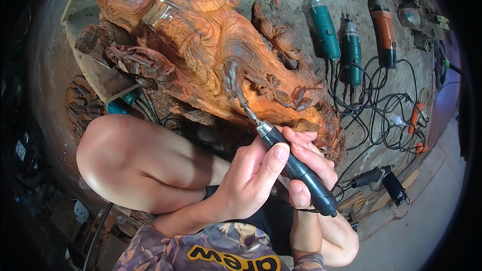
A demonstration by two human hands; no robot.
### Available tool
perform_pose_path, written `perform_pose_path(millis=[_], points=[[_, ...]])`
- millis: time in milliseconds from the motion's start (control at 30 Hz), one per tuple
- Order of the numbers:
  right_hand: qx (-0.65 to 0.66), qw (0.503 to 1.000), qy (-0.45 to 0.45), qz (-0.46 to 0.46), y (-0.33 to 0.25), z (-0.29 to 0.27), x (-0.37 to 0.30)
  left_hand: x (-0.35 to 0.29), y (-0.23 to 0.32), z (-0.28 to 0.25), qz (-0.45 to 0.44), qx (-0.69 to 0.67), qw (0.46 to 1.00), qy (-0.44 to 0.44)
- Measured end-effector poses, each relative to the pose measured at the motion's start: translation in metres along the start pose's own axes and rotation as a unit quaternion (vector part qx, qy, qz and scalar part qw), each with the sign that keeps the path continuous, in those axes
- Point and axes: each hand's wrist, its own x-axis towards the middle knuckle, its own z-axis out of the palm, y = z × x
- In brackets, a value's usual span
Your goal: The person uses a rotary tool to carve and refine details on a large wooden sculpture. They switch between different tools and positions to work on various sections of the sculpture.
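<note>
A reddish-orange wood carving (201, 45) with robe-like folds lies across the space in front of me. Dark carved fingers (232, 81) and a small flower (271, 88) stand out from its surface. Both my hands grip a black rotary carving tool (296, 166) with a silver collar. Its thin metal bit (252, 115) points up and left, the tip at the lower end of the carved fingers; whether it touches the wood I cannot tell. My left hand (248, 178) has its thumb pressed along the tool's near side. My right hand (316, 163) wraps it from the right.
Two green die grinders (325, 30) and an orange one (384, 35) lie at the far right. Tangled black cables (369, 100) trail below them. A round tray of bits (83, 105) is at the left, near my bent knee (108, 140).
</note>
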Motion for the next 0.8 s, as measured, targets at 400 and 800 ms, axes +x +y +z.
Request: perform_pose_path(millis=[400, 800], points=[[-0.003, 1.0, 0.001, -0.003, -0.0006, 0.0005, 0.0028, 0.0006, 0.0016, 0.0019, -0.002, -0.015, 1.0, 0.008], [-0.001, 1.0, -0.019, 0.014, -0.004, -0.0036, 0.0061, -0.0007, -0.0025, 0.0004, -0.001, -0.023, 1.0, 0.004]])
